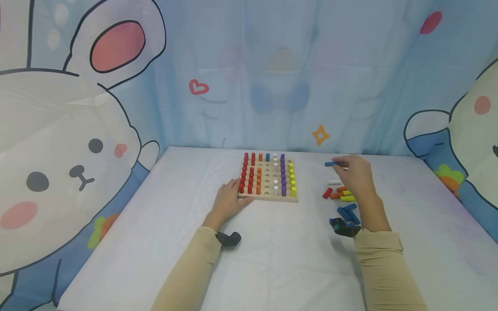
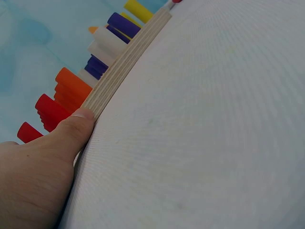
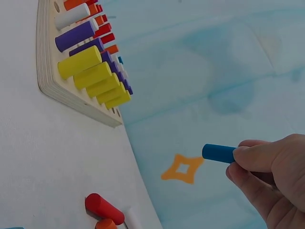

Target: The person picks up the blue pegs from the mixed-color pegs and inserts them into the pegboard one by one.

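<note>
Pinching a blue peg [image 3: 218, 153], the right hand [image 1: 355, 172] holds it above the counter [image 1: 295, 255] toward the far edge, right of the board [image 1: 268, 198]; the left hand [image 1: 227, 199] lies spread at the board's near left corner, fingers extended, thumb touching its side.

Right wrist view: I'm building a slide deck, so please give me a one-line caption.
Right hand pinches a blue peg, apart from the pegboard and a red peg on the table.

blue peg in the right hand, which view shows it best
The right wrist view: the blue peg appears large, pinched in the right hand. The head view shows it small; the left wrist view doesn't show it.
</note>
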{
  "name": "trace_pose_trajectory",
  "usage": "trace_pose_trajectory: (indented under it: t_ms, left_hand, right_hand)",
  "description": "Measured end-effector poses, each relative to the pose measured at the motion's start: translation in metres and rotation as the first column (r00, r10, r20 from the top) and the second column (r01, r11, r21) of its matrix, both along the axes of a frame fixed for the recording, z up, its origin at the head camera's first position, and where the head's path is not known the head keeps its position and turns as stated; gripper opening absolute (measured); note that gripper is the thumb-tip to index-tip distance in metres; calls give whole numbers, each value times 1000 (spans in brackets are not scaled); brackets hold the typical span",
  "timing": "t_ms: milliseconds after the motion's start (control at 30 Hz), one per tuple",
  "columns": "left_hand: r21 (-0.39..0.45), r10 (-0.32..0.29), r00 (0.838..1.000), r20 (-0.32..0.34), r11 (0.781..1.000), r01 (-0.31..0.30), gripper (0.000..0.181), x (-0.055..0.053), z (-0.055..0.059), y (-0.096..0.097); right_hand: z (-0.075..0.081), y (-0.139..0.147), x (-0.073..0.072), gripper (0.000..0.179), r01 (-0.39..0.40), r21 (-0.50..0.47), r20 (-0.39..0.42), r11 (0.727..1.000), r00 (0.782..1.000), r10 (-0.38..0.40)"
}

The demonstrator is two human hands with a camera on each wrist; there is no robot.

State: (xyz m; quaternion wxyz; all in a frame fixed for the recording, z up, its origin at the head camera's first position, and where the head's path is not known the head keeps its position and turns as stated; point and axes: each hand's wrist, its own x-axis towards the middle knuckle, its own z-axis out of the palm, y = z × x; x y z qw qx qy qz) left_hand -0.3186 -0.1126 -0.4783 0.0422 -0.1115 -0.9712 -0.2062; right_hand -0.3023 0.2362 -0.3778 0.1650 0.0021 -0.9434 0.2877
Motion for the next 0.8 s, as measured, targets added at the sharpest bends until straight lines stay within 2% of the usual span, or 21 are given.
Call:
trace_pose_trajectory:
  t_ms: [333,633,800]
  left_hand:
    - [2,0,1000,2,1000,0,85,1,2,0]
    - [13,0,1000,-7,1000,0,85,0,1,-1]
    - [16,-11,1000,-10,1000,11,85,-2,-2,-1]
  right_hand:
    - [2,-13,2,28,-1,-11,-74,1000,997,1]
    - [-1,-26,-5,25,-47,-38,-195,998,980,38]
    - [-1,-34,-7,25,-46,-34,-202,998,979,38]
